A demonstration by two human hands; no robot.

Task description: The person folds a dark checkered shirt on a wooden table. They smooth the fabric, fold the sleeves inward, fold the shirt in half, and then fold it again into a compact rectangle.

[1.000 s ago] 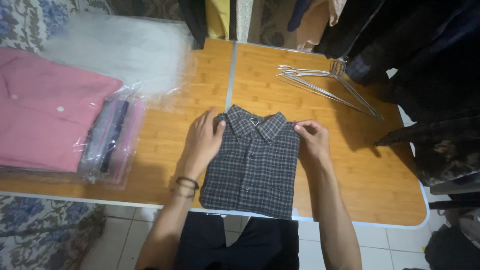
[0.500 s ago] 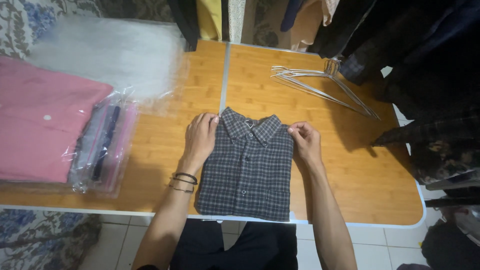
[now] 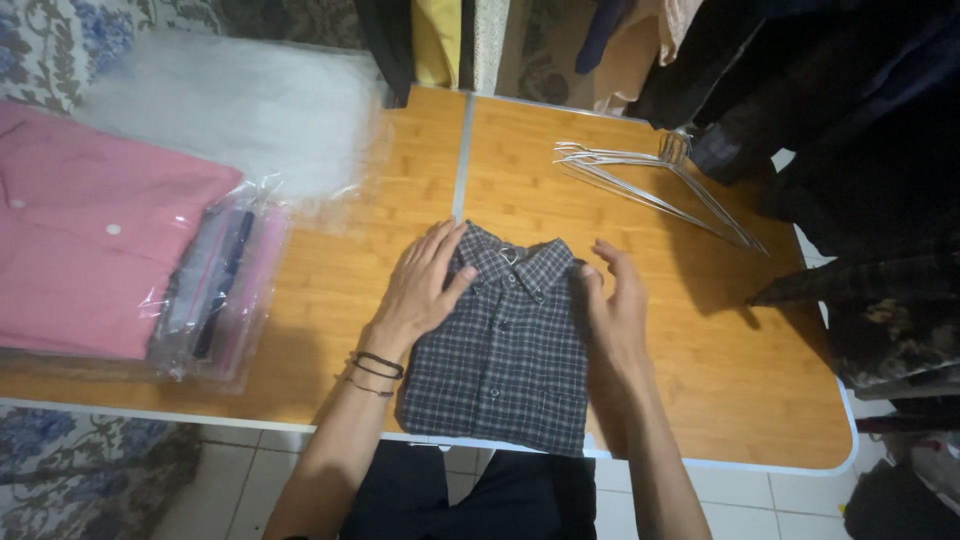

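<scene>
A folded dark plaid shirt (image 3: 505, 345) with a buttoned collar lies on the wooden table (image 3: 700, 330), near its front edge. My left hand (image 3: 425, 285) rests flat on the shirt's left shoulder, fingers spread toward the collar. My right hand (image 3: 612, 305) stands on its edge against the shirt's right side, fingers apart. Neither hand holds anything. Dark bands circle my left wrist.
A stack of clear-bagged folded shirts (image 3: 215, 290) lies at the left, with a pink shirt (image 3: 85, 240) beside it and clear plastic bags (image 3: 240, 110) behind. Wire hangers (image 3: 650, 180) lie at the back right. Dark clothes (image 3: 860, 130) hang along the right.
My left hand has slid onto the shirt's left shoulder and flattened. My right hand has come off the collar corner and now stands along the shirt's right edge.
</scene>
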